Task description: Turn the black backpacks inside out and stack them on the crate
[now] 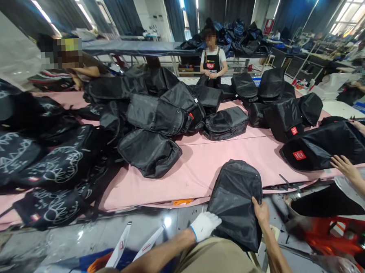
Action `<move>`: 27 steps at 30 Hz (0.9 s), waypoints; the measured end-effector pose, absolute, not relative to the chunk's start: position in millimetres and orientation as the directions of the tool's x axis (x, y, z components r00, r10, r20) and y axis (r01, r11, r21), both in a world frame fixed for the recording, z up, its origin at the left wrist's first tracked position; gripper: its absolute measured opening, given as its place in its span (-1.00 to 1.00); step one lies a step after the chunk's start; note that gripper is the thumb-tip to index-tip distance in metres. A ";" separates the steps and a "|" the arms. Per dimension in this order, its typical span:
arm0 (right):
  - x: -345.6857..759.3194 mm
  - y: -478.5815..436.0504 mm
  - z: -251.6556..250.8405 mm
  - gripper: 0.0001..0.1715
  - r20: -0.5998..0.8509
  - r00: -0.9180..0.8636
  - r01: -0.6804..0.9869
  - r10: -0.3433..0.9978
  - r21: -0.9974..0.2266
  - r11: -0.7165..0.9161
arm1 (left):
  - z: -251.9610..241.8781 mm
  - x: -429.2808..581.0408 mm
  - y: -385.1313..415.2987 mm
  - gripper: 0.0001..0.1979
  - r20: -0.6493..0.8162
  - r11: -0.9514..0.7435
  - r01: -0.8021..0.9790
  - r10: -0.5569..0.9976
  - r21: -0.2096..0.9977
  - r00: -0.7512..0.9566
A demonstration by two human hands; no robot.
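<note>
A black backpack point(236, 197) with a rounded top lies tilted over my lap, its upper end against the front edge of the table. My right hand point(261, 214) is bare and grips its right edge, thumb on top and the other fingers hidden behind. On the left side, my left hand point(204, 226) wears a white glove and rests flat, fingers stretched out onto the fabric. Beyond it, another black backpack point(149, 152) lies on the pink-covered table point(199, 162).
Black backpacks with white line drawings point(60, 163) are heaped at the left. Several plain black ones point(157, 113) fill the table's middle. At right, a co-worker's hands touch a red-labelled backpack point(326, 147). A person in an apron point(213, 63) stands across the table.
</note>
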State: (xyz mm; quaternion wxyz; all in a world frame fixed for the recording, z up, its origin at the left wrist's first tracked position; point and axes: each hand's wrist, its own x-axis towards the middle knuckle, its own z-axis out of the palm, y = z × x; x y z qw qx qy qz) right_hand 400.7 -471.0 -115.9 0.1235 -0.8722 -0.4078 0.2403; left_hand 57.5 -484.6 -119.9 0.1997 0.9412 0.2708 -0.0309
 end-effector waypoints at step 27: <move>353.1 -473.1 41.3 -0.65 0.393 0.505 0.623 0.768 -0.782 -0.010 | 14.0 150.2 -328.3 -0.73 0.658 -0.924 0.380 0.317 0.050 0.683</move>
